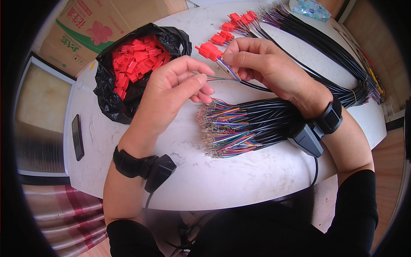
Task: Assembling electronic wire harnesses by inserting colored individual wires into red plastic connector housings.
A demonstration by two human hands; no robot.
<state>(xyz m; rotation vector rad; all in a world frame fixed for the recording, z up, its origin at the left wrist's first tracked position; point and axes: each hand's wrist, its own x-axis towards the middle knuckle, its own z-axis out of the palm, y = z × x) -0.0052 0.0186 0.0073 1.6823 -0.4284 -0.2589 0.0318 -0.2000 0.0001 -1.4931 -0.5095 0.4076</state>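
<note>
Above the white table, my right hand point(274, 68) pinches the coloured wires of a black cable just behind a red plastic connector housing point(209, 51). Some purple and white wires run into that housing. My left hand point(177, 88) is closed, its thumb and fingers on thin green and reddish wires point(222, 78) of the same cable; their tips are hidden by the fingers. Below both hands lies a thick bundle of black cables point(267, 124), its stripped, coloured wire ends with metal terminals fanned toward the left. Each wrist wears a black strap with a small box.
A black plastic bag point(102, 96) full of red connector housings point(139, 60) stands at the left. Cables with red connectors point(235, 21) and another cable bundle point(325, 43) lie at the back right. A phone point(77, 137) rests at the left edge; a cardboard box point(85, 34) stands beyond.
</note>
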